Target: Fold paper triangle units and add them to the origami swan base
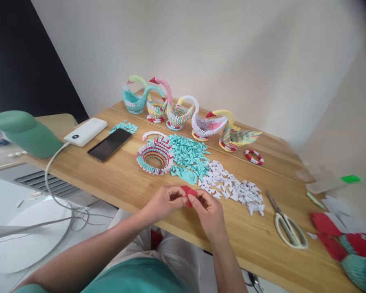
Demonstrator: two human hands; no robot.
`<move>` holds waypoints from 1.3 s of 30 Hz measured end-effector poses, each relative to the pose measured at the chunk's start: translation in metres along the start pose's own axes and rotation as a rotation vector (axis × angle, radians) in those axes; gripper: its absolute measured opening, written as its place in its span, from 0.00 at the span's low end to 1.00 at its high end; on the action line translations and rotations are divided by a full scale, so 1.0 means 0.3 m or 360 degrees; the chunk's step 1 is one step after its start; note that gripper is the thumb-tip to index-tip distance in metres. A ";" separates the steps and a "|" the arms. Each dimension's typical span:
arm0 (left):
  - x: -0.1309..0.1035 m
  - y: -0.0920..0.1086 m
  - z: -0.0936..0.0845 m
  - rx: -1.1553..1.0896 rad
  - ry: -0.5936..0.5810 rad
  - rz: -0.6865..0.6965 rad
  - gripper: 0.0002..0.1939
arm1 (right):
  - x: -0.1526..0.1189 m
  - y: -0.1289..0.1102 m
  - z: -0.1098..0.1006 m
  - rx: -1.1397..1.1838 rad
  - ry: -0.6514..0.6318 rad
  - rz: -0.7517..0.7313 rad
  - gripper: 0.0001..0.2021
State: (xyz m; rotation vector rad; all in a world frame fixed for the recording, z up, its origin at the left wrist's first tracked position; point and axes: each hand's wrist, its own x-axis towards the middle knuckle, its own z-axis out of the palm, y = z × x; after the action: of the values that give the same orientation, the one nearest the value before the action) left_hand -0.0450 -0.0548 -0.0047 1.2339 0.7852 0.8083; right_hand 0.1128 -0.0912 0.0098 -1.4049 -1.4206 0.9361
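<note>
A small piece of red paper is pinched between both hands above the table's front edge. My left hand grips its left side with thumb and fingers. On its right side, my right hand is closed on the same paper. Just beyond the hands sits a round basket of folded paper, with a curved white neck piece behind it. Piles of folded teal pieces and folded white pieces lie beyond and to the right.
Several paper swans line the back of the wooden table, with a red and white ring at their right. Scissors lie at right. A phone, power bank with cable, and green object are at left.
</note>
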 end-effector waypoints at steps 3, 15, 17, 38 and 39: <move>0.000 0.001 0.005 0.0012 0.0038 -0.0042 0.14 | 0.004 0.001 0.011 -0.0010 0.0052 -0.0021 0.10; 0.004 -0.033 0.005 0.0022 0.0015 0.0056 0.11 | 0.017 -0.002 0.020 -0.0210 0.0090 -0.0127 0.10; 0.006 -0.035 0.007 0.0031 0.0035 0.0067 0.12 | 0.016 -0.004 0.026 -0.0240 0.0133 -0.0139 0.11; 0.006 0.018 -0.019 -0.0290 0.0317 -0.0023 0.17 | -0.009 0.013 0.006 0.0107 0.0135 -0.0072 0.12; 0.005 0.014 -0.015 -0.0273 0.0312 -0.0023 0.17 | -0.007 0.011 0.014 0.0143 0.0096 -0.0059 0.11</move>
State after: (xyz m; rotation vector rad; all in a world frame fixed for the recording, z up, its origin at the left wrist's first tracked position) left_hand -0.0486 -0.0508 -0.0015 1.0057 0.8631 0.9745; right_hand 0.1098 -0.0928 0.0052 -1.3254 -1.3391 0.9157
